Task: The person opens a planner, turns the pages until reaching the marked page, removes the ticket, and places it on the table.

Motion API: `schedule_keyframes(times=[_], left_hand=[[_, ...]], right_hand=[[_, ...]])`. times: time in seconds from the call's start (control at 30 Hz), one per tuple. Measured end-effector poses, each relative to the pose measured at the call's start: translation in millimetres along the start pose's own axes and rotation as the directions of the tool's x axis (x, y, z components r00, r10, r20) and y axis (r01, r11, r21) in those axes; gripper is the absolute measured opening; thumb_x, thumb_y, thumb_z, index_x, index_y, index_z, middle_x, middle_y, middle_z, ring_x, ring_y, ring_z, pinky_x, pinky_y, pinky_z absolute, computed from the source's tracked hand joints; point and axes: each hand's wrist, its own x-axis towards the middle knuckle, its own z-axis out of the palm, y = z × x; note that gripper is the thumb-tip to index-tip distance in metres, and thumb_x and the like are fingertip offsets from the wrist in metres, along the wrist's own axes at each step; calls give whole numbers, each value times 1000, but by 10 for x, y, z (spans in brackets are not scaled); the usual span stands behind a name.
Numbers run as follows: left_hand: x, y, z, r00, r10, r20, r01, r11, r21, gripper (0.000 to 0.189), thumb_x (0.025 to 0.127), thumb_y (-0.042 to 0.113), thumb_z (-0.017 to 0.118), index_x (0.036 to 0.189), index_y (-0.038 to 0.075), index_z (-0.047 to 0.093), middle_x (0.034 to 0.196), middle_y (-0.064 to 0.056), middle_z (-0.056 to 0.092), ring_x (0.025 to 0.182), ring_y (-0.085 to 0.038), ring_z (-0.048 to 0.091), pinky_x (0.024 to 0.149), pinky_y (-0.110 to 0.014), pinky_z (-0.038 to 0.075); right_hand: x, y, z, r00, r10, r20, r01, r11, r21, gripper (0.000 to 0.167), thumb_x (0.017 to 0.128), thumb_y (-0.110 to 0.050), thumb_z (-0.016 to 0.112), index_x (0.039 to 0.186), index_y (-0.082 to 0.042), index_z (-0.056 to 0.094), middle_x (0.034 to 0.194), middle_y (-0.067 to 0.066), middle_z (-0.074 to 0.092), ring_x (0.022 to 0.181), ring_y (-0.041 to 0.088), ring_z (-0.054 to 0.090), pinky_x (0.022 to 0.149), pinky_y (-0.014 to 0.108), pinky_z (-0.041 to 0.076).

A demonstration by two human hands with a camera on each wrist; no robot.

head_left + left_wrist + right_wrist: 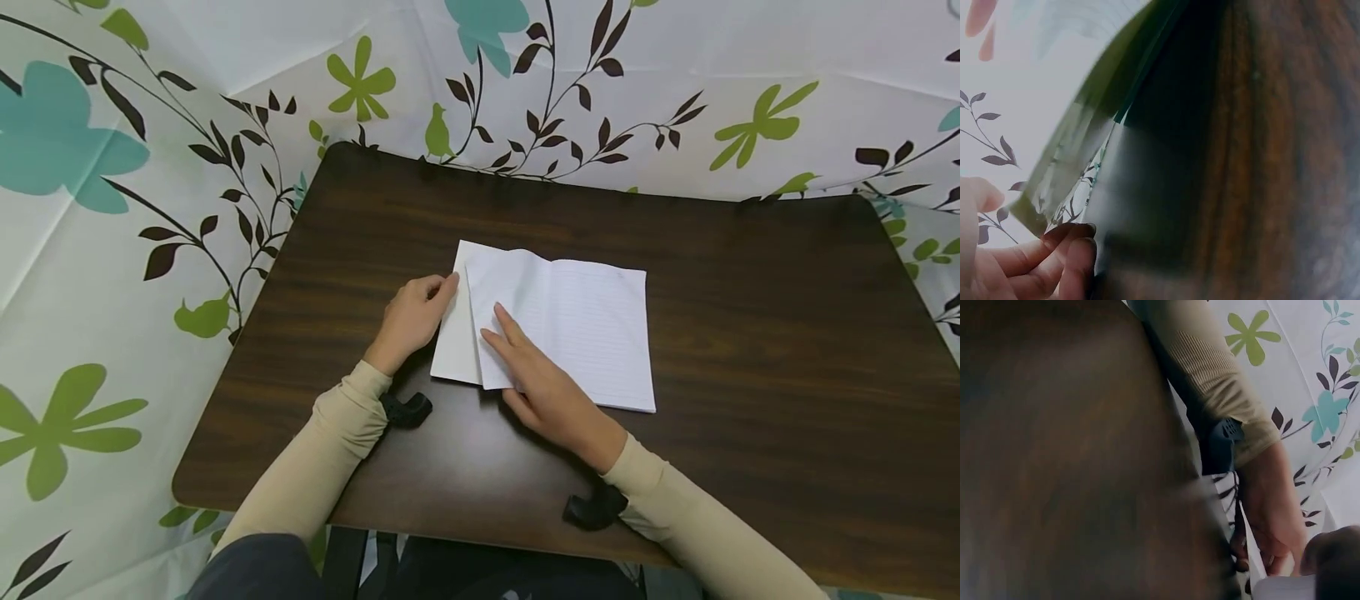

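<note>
An open notebook [596, 333] with faintly ruled white pages lies on the table. Its left leaf [498, 283] sits over a plain white cover flap [453, 354] that sticks out to the left. My left hand [416, 317] pinches the outer left edge of that flap. In the left wrist view, the fingers of my left hand [1035, 269] curl at the edge of a glossy, olive-tinted cover [1094, 87]. My right hand [551, 392] lies over the lower part of the left leaf, fingers extended and spread, thumb by the bottom edge.
The dark wood-grain table [765, 358] extends around the notebook, widest to the right. A patterned white cloth [660, 67] hangs behind and at the sides. Black wrist straps [596, 508] sit at both cuffs, close over the table.
</note>
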Motion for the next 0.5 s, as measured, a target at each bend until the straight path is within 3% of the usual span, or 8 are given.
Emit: schedule_keyframes(times=[0.13, 0.27, 0.4, 0.5], left_hand=[[-22, 25, -3, 1000, -13, 17, 13, 1000, 8, 62, 107, 63, 38, 116, 13, 74, 101, -8, 73, 88, -26, 64, 80, -43, 46], [-29, 20, 22, 1000, -7, 12, 6, 998, 61, 51, 107, 57, 46, 105, 14, 74, 91, -7, 72, 79, -24, 63, 75, -41, 44], [-10, 7, 49, 1000, 11, -8, -10, 995, 96, 37, 106, 44, 55, 101, 13, 74, 82, -6, 70, 70, -22, 58, 68, -37, 40], [-1, 2, 47, 1000, 19, -11, -18, 995, 97, 32, 106, 39, 57, 101, 13, 75, 75, -2, 64, 68, -20, 55, 66, -36, 38]], right_hand=[[32, 35, 113, 999, -17, 38, 17, 1000, -3, 74, 97, 0, 61, 163, -4, 29, 172, 20, 23, 161, 30, 25, 129, 38, 26], [51, 36, 163, 992, 17, 123, -17, 1000, -2, 72, 102, -6, 60, 164, -3, 25, 172, 14, 27, 160, 30, 28, 128, 49, 28], [55, 47, 171, 979, 58, 195, -64, 998, 24, 70, 105, -13, 61, 165, -6, 25, 172, 10, 29, 160, 27, 28, 129, 47, 26], [49, 90, 135, 978, 93, 186, -111, 990, 86, 66, 106, -17, 62, 164, -9, 31, 169, 8, 36, 158, 24, 34, 127, 44, 30]])
